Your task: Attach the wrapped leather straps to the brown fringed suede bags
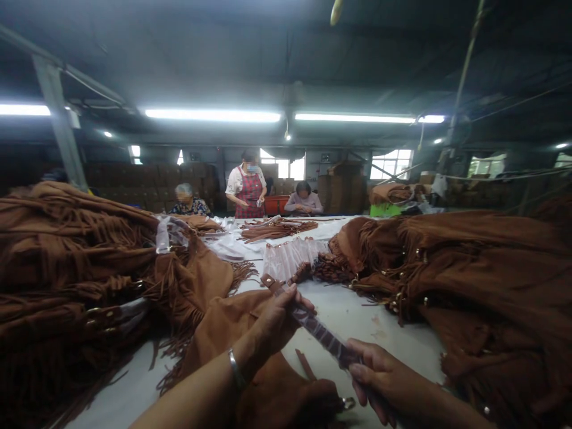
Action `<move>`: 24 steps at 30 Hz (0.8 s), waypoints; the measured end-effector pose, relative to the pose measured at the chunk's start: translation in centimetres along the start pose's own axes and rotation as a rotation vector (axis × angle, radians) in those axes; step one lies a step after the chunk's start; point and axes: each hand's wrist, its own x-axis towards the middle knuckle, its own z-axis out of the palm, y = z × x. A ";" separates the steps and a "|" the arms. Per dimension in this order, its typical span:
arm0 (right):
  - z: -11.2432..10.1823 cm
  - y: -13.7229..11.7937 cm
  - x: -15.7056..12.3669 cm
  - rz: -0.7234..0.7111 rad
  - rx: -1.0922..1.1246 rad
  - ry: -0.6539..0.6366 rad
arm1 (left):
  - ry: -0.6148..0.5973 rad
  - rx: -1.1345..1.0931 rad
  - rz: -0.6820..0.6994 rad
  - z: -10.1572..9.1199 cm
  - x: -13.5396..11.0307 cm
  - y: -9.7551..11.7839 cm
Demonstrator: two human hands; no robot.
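My left hand point(274, 322) grips the upper part of a brown strap wrapped in clear plastic point(319, 333). My right hand point(379, 372) pinches the same strap lower down, so it runs taut between both hands. The strap's end with a metal stud point(268, 281) sticks out above my left fingers. A brown suede bag point(250, 357) lies under my forearms, with a metal ring point(347, 403) at its near edge. A silver bangle point(236, 369) circles my left wrist.
Large piles of brown fringed suede bags rise on the left point(67, 262) and right point(469, 280) of the white table point(348, 310). Clear plastic wrappers point(288, 257) and more straps point(277, 229) lie further back. Three people point(248, 185) work at the table's far end.
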 end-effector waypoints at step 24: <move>-6.5 -6.1 16.0 -0.257 0.543 0.017 | -0.075 1.059 -0.208 -9.3 3.2 4.8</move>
